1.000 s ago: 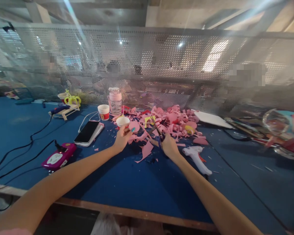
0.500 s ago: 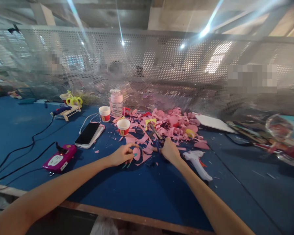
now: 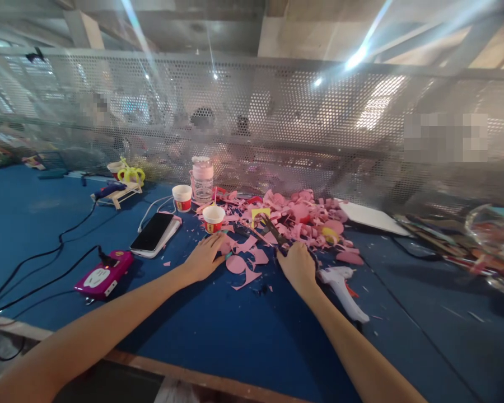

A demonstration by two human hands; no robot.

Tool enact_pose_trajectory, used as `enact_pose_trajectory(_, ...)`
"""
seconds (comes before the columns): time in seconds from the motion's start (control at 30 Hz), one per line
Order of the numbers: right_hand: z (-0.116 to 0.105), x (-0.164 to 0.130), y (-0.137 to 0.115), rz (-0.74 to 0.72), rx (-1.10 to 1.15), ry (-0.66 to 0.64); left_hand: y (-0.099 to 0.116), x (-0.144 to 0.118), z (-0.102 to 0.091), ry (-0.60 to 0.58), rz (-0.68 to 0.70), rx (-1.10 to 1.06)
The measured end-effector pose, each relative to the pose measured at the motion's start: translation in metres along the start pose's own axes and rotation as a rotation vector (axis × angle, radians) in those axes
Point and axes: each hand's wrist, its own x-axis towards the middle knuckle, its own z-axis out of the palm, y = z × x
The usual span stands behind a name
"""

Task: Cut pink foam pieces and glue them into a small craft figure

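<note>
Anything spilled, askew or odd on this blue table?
Yes: pink paper offcuts lie heaped and scattered over the blue table, spreading around the paper cup. The left hand rests flat among them; the right hand holds scissors.

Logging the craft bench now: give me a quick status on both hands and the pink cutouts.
Left hand flat on pink scraps. Right hand grips scissors, blades over the pile. Glue gun beside right wrist.

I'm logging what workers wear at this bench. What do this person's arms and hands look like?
Both forearms are bare, no sleeves showing. The left hand and the right hand wear no gloves. No watch or bracelet shows at either wrist. Nails are too blurred to describe.
</note>
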Motion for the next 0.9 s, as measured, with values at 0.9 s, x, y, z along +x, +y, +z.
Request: enact_pose_trajectory(0.9,0.013,0.003,0.009,-0.071,-0.105,0.203,-0.006,0.01,-0.007,0.242,0.062,0.227)
